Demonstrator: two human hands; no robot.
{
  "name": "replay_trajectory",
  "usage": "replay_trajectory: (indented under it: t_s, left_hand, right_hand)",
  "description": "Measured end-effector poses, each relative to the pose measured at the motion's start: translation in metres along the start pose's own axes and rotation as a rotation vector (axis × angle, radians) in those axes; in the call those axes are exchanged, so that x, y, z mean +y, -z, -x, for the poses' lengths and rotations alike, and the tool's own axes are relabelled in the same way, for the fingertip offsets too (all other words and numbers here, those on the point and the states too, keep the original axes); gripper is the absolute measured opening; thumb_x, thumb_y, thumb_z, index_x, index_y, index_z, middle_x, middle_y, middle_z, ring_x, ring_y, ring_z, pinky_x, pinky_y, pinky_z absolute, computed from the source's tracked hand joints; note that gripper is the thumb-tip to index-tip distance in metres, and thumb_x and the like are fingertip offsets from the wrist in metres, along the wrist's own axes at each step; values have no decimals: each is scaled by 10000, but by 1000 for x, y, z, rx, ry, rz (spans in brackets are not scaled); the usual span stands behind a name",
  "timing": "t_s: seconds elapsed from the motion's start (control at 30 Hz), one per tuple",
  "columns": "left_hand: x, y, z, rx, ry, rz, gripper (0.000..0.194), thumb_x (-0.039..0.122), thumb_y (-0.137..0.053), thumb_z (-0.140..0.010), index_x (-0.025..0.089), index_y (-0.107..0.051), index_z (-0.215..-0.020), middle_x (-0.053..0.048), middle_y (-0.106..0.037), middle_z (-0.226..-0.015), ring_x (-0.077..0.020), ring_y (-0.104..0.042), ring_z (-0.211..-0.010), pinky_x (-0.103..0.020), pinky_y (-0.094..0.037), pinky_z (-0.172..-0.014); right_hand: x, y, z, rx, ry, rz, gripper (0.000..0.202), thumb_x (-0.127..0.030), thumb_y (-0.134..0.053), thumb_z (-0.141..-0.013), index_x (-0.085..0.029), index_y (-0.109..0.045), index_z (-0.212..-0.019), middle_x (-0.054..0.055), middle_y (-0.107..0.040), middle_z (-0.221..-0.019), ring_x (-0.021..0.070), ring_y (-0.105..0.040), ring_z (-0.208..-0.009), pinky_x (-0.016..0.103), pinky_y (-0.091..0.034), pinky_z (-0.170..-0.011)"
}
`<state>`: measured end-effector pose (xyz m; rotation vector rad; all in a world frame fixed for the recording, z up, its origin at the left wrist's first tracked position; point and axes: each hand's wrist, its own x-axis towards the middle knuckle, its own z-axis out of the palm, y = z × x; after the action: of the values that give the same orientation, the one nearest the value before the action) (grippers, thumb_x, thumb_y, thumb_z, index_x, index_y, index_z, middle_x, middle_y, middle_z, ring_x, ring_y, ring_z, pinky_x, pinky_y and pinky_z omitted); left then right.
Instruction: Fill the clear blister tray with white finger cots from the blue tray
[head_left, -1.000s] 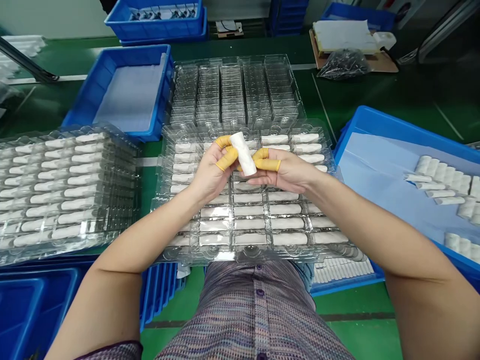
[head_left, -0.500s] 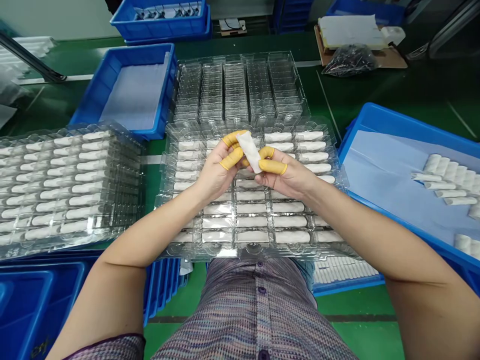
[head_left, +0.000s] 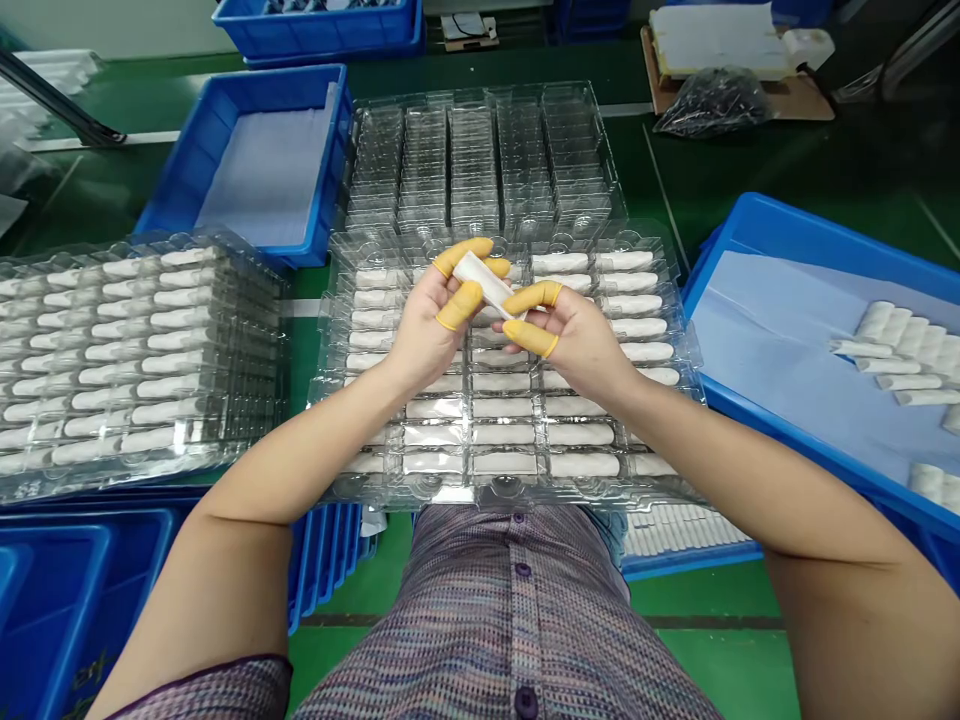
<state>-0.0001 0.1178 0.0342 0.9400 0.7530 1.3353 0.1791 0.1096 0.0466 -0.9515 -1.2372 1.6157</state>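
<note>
A small white padded, wrapped piece (head_left: 484,284) is held tilted between both hands, above a clear plastic tray (head_left: 507,492). My left hand (head_left: 442,310), with yellow finger cots on the thumb and fingers, grips its upper left end. At its lower right end, the thumb and index finger of my right hand (head_left: 564,325), also in yellow cots, pinch it. Beneath the hands, the tray's compartments hold rows of similar white pieces (head_left: 504,408). The hands cover part of the tray's middle compartments.
Stacked filled trays (head_left: 142,370) stand at the left. Behind the front tray is a stack of clear trays (head_left: 476,160). A blue bin (head_left: 795,390) at the right holds more white pieces (head_left: 911,340). Another blue bin (head_left: 337,150) lies back left, and a dark-filled plastic bag (head_left: 716,100) back right.
The white piece has turned from steep to a flatter slant and shifted slightly left. Both hands turned with it, keeping hold. The camera view has shifted slightly.
</note>
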Motion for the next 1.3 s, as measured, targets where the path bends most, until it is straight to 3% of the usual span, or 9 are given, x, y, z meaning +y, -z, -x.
replay_trajectory:
  t_s: [0.27, 0.43, 0.53, 0.63, 0.8, 0.97, 1.03, 1.17, 1.3]
  left_hand:
    - [7, 0, -2, 28, 214, 65, 598, 458, -847, -880, 312, -626, -1416, -60, -779, -1140, -332, -725, -1253, -413, -663, -928]
    - [8, 0, 1, 4, 231, 37, 620, 455, -855, -872, 304, -627, -1428, -63, -782, -1144, -311, -748, -1190, -360, -666, -857]
    - [7, 1, 2, -76, 167, -16, 607, 502, -881, -831, 299, -677, -1366, -49, -787, -1165, -306, -733, -1211, -349, -659, -872]
    - [7, 3, 0, -101, 87, 7, 544, 557, -844, -854, 291, -711, -1310, -40, -772, -1234, -308, -692, -1291, -365, -631, -984]
    - [5, 7, -7, 108, 158, 109, 368, 378, -769, -961, 269, -687, -1303, -44, -756, -1224, -318, -642, -1386, -401, -589, -1058]
    - [0, 4, -5, 38, 190, -44, 393, 317, -757, -970, 250, -651, -1343, -38, -764, -1207, -291, -695, -1300, -423, -583, -1085]
    - [-1, 2, -3, -9, 178, -155, 385, 354, -725, -995, 244, -640, -1354, -51, -758, -1216, -276, -702, -1283, -441, -570, -1109]
    - [-3, 2, -1, -54, 138, -312, 399, 423, -713, -998, 254, -632, -1349, -65, -751, -1231, -260, -711, -1257, -462, -557, -1132]
    - [-9, 9, -3, -47, 118, -365, 417, 492, -717, -980, 266, -642, -1322, -54, -766, -1191, -255, -724, -1210, -457, -580, -1094]
  right_hand:
    - [-1, 6, -1, -163, -320, -344, 221, -327, -815, -928, -225, -672, -1062, 31, -805, -1017, 180, -803, -962, 298, -694, -839]
    - [3, 7, -2, -203, -343, -369, 274, -320, -870, -877, -233, -675, -1049, 11, -805, -985, 155, -788, -944, 262, -676, -841]
    - [1, 11, -3, -214, -307, -335, 335, -359, -912, -813, -238, -655, -991, 2, -781, -973, 156, -770, -923, 273, -659, -823]
    - [-5, 17, 8, -207, -188, -160, 350, -382, -916, -776, -248, -624, -913, 0, -750, -946, 183, -743, -899, 331, -633, -812]
    - [-8, 14, 65, -349, 41, 584, 182, -236, -797, -817, -240, -671, -949, 27, -762, -941, 220, -698, -843, 365, -542, -778]
    - [11, 1, 104, -518, 396, 1217, 105, -157, -605, -931, -193, -700, -955, 102, -791, -951, 258, -689, -854, 381, -468, -757]
    - [15, -1, 104, -529, 441, 1306, 116, -157, -590, -948, -185, -702, -954, 100, -785, -932, 250, -677, -844, 371, -450, -746]
    - [12, 1, 96, -546, 385, 1328, 92, -165, -644, -917, -181, -702, -986, 63, -752, -847, 231, -657, -802, 356, -443, -748]
    - [14, -2, 95, -642, 463, 1361, 79, -176, -647, -965, -175, -715, -1005, 74, -777, -936, 242, -661, -875, 376, -437, -804]
